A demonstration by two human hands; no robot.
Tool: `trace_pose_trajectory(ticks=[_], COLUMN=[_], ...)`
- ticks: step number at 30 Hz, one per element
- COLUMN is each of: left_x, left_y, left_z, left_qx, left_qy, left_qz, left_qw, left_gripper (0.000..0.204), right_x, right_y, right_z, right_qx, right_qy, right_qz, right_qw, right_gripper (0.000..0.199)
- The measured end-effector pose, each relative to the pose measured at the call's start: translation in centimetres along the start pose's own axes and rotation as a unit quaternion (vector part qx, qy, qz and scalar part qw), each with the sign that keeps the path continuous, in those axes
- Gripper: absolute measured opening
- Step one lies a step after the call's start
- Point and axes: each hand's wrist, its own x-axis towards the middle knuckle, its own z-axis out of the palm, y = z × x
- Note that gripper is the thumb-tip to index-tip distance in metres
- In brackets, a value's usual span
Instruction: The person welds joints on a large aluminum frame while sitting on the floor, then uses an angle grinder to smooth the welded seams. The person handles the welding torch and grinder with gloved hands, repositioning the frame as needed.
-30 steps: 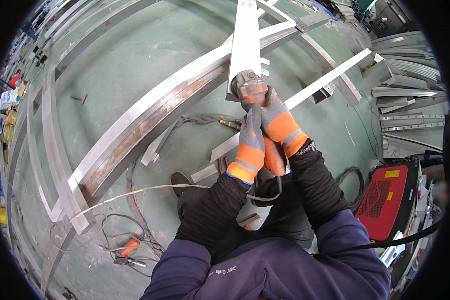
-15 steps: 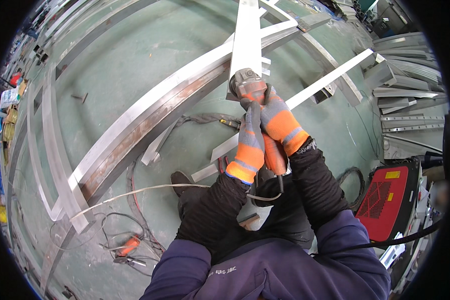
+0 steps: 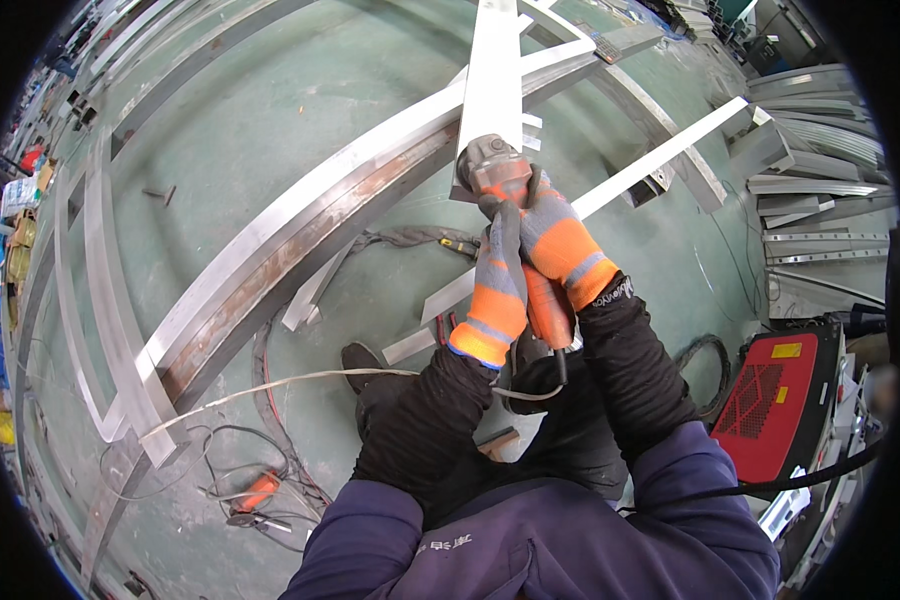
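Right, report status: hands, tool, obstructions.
Left hand and right hand both gripping the angle grinder. Grinder head on the flat steel bar. Nothing in the way.

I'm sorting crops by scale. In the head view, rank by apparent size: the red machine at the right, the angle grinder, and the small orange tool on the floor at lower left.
1. Red machine, largest.
2. Angle grinder, partly hidden by both gloved hands, so unsure.
3. Orange tool, smallest.
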Motion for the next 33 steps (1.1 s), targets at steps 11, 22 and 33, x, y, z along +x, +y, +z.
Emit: trace_pose_trajectory(ticks=[11, 22, 33], left_x=[0.8, 0.8, 0.3], left_y=[-0.7, -0.6, -3.7], left_z=[-0.5, -1.0, -1.7], left_qx=[-0.049, 0.011, 0.363], left_qy=[0.008, -0.043, -0.09], left_qz=[0.035, -0.022, 0.117], left_qw=[0.998, 0.999, 0.92], left_gripper=[0.048, 0.057, 0.061], right_x=[0.3, 0.8, -2.6], right_y=[-0.8, 1.2, 2.8], right_z=[-0.2, 0.2, -0.7], right_qx=[-0.014, 0.041, 0.093], right_qy=[-0.044, 0.012, 0.087], right_qz=[-0.006, 0.022, 0.083], right_qw=[0.999, 0.999, 0.988], right_gripper=[0.075, 0.067, 0.071])
